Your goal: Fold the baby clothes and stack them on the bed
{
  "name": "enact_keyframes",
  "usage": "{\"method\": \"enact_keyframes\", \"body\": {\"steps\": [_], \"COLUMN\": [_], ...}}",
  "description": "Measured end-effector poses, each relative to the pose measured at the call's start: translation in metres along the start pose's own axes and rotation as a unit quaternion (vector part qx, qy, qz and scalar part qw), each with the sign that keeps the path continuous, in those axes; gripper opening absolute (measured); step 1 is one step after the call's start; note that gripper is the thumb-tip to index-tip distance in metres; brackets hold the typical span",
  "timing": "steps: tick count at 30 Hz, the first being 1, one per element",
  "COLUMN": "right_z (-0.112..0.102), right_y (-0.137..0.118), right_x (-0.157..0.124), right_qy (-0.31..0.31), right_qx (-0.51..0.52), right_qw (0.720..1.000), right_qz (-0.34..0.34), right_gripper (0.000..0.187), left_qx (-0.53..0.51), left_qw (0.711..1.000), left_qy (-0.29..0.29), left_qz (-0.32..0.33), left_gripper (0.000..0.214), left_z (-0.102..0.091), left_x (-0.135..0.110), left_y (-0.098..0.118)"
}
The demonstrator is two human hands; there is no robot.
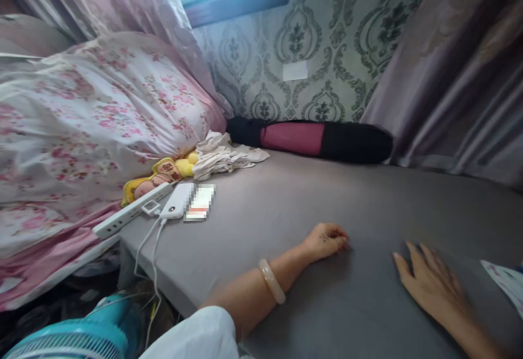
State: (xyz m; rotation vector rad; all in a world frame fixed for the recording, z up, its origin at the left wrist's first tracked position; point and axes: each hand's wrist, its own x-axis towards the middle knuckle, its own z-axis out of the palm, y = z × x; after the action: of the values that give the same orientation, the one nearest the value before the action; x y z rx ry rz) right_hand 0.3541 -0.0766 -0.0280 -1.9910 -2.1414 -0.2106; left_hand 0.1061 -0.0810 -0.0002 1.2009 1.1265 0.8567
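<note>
My left hand [324, 241] rests on the grey surface with its fingers curled in. Several small dark spots show on the back of that hand, and a pale bangle [272, 281] circles the forearm. The inside of the curled fingers is hidden, so whether they hold anything cannot be made out. To the right, my right hand [431, 277] is palm down over the grey surface [379, 201], fingers spread, slightly blurred. Nothing shows between its fingers. A printed white sheet or packet [506, 283] lies beyond it at the right edge.
A white power strip [133, 212], power bank [178, 201] with cables and a pixelated flat object [200, 202] lie left. Behind them are crumpled white cloth [224, 154] and a yellow plush item [163, 171]. A black-and-maroon long bag [310, 140] lies along the wall; a teal fan [81, 334] stands below.
</note>
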Motion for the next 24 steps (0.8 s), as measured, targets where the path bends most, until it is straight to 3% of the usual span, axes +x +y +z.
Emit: {"method": "enact_keyframes", "body": {"steps": [6, 10, 14, 17, 24], "right_z": [0.007, 0.007, 0.008, 0.009, 0.010], "right_y": [-0.038, -0.064, -0.080, -0.082, -0.082], "right_x": [0.008, 0.011, 0.011, 0.010, 0.008], "right_qy": [-0.012, -0.007, 0.025, 0.052, 0.078], "right_qx": [0.003, 0.001, -0.001, 0.000, 0.008], "right_qw": [0.999, 0.997, 0.992, 0.988, 0.984], "right_qz": [-0.035, -0.083, -0.122, -0.146, -0.158], "right_gripper": [0.077, 0.074, 0.069, 0.067, 0.063], "left_qx": [-0.064, -0.042, -0.016, -0.009, 0.004], "left_qw": [0.997, 0.998, 0.984, 0.957, 0.889], "left_qy": [-0.014, 0.036, 0.171, 0.289, 0.457], "left_qz": [-0.036, -0.042, -0.041, -0.034, 0.004], "left_gripper": [0.008, 0.009, 0.010, 0.010, 0.011], "left_z": [-0.009, -0.044, -0.113, -0.174, -0.295], "left_x": [-0.004, -0.005, -0.014, -0.031, -0.081], "left_y": [0.009, 0.017, 0.030, 0.038, 0.047]}}
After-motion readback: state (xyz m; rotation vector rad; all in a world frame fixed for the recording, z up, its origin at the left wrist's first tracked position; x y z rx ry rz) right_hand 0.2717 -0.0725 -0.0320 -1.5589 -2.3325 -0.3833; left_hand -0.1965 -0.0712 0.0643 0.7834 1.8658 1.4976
